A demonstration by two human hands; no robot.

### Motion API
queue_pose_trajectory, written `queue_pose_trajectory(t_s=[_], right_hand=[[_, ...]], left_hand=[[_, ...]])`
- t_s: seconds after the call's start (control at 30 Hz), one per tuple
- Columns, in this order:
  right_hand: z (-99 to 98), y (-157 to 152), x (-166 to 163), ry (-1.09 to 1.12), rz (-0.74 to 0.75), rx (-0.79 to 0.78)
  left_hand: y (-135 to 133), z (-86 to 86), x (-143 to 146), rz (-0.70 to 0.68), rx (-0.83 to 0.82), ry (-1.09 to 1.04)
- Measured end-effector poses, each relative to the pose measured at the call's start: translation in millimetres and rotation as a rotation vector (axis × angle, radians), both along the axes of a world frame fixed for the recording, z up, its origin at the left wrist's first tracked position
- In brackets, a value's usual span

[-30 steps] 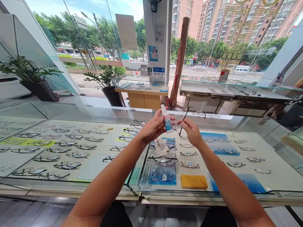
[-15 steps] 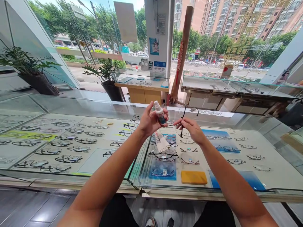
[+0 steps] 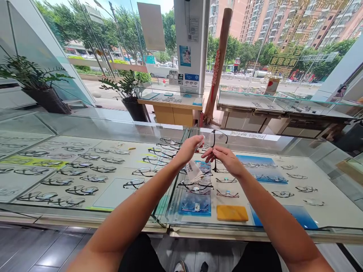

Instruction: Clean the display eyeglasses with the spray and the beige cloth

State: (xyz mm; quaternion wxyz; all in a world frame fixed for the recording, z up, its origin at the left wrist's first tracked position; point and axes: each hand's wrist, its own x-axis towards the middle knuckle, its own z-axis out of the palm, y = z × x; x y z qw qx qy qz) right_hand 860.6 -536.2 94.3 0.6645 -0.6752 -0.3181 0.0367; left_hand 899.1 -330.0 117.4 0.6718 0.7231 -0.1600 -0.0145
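Lowered since before, the left hand (image 3: 189, 149) clasps a cloth (image 3: 193, 170) while right-hand (image 3: 227, 160) fingers pinch black glasses (image 3: 216, 145).

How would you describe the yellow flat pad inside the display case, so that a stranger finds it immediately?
Look at the glass display case below the hands, in its right section. Near its front edge lies the yellow pad, beside a blue card. It is the only plain yellow rectangle there, with no glasses on it.
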Motion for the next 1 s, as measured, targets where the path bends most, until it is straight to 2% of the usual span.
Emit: queue_pose_trajectory(t_s=[0.23,0.47,0.67,0.8,0.9,1.0], right_hand=[[0.0,1,-2,0.01,0.023,-0.004],[3.6,-1,-1,0.045,-0.003,0.057],[6.4,-6,6,0.123,-0.144,0.197],[6.7,-5,7,0.163,-0.146,0.265],[5.9,-4,5,0.169,-0.139,0.255],[5.3,-4,4,0.172,-0.158,0.234]], left_hand=[[1,-10.3,8,-0.038,0.057,-0.101],[1,1.1,-4,-0.062,-0.031,-0.069],[4,2.8,-10,-0.053,0.202,-0.191],[2,3.7,-19,-0.029,0.356,-0.246],[1,5.0,-26,-0.049,0.372,-0.262],[0,4.7,-26,-0.13,0.357,-0.282]])
